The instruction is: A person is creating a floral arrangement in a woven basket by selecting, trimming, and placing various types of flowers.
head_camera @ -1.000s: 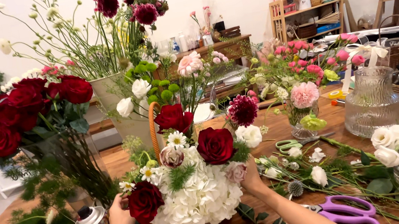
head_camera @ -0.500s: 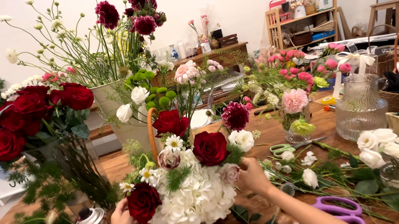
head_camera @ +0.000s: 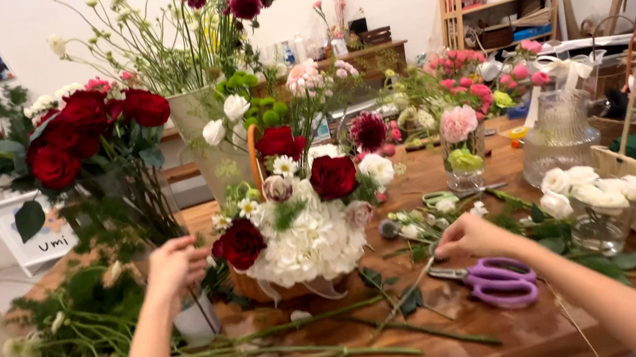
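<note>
Both hands have left the flower basket (head_camera: 295, 249) at centre. The left hand (head_camera: 173, 263) curls loosely beside red roses; the right hand (head_camera: 461, 237) pinches a stem near purple scissors (head_camera: 494, 280). White blooms fill the glass vase (head_camera: 598, 225).
</note>
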